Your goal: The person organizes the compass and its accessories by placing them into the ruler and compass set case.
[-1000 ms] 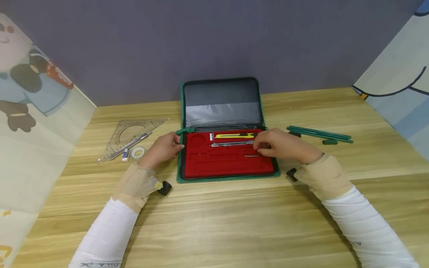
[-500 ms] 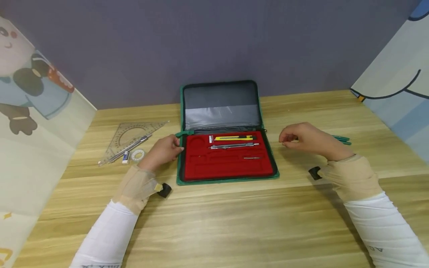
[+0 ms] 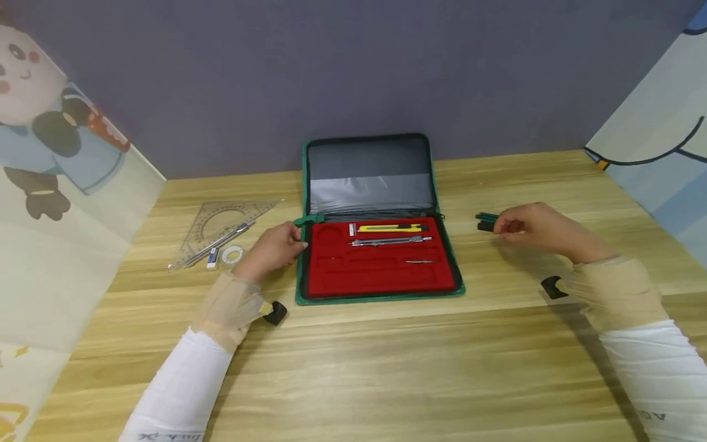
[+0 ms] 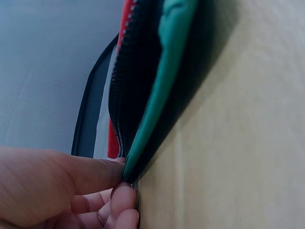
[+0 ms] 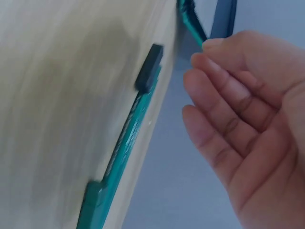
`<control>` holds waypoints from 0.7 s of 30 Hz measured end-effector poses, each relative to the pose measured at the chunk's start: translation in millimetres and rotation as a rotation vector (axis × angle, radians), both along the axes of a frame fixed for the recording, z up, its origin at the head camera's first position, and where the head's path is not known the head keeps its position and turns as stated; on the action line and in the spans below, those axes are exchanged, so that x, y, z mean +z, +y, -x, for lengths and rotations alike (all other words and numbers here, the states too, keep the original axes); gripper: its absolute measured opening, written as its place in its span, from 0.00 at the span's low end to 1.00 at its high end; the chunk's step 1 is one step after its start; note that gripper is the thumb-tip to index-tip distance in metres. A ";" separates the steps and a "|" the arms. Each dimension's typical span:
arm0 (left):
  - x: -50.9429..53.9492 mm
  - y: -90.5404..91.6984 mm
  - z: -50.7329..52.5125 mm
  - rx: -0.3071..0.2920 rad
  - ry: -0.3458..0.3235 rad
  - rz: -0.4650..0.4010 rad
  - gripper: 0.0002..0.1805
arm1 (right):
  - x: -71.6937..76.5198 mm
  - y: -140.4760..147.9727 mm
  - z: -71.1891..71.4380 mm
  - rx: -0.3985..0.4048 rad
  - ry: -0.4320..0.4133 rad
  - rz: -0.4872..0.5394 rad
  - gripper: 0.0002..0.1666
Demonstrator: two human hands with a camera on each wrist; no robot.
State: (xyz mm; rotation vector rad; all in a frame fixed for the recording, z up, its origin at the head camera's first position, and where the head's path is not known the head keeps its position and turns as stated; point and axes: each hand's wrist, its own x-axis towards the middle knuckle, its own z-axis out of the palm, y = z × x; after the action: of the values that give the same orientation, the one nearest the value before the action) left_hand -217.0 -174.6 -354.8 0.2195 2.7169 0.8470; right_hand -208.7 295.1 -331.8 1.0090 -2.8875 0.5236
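Observation:
A green zip case [image 3: 381, 300] lies unfolded on the table, its red tray [image 3: 381, 276] holding a yellow cutter [image 3: 392, 228], a metal compass [image 3: 389, 241], a small white-labelled box [image 3: 352, 229] and a short metal piece [image 3: 421, 262]. My left hand [image 3: 273, 248] pinches the case's left edge between thumb and fingers, seen closely in the left wrist view on the green edge [image 4: 155, 105]. My right hand [image 3: 547, 230] hovers by the green pencils [image 3: 486, 217] and a dark block [image 3: 485, 226]; in the right wrist view its loosely bent fingers hold nothing.
Left of the case lie a clear set square [image 3: 201, 224], a metal pen-like tool [image 3: 221, 240], a small eraser [image 3: 212, 259] and a white ring [image 3: 232, 255]. Another green block [image 5: 91, 205] lies beside the pencils. A grey wall [image 3: 364, 73] rises behind the table.
My right hand has left the tray and moved right to the pencils, over which it now hangs. The short metal piece lies uncovered in the tray. My left hand keeps its hold.

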 end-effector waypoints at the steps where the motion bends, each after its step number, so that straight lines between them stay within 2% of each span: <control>1: 0.4 0.5 -0.3 -0.002 0.002 0.001 0.09 | -0.8 2.1 0.2 -0.007 0.006 -0.004 0.10; 6: 2.9 2.0 -2.7 0.004 0.006 0.004 0.10 | -6.4 12.4 0.4 -0.018 0.031 -0.052 0.10; 13: 3.0 2.8 -3.4 -0.004 0.010 0.018 0.09 | -15.1 34.5 -1.4 -0.073 0.081 -0.092 0.13; 17: 3.2 3.2 -2.8 -0.003 -0.001 0.005 0.09 | -15.8 43.6 -1.5 -0.112 0.065 -0.113 0.13; 21: 1.9 2.3 -2.0 -0.001 0.001 -0.008 0.09 | -13.9 49.4 -1.1 -0.141 0.014 -0.147 0.13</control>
State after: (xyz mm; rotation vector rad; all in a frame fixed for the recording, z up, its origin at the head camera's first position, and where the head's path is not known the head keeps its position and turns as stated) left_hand -214.9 -172.2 -352.9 0.2232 2.7148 0.8576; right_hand -207.6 344.5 -345.7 0.8113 -2.9923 0.2982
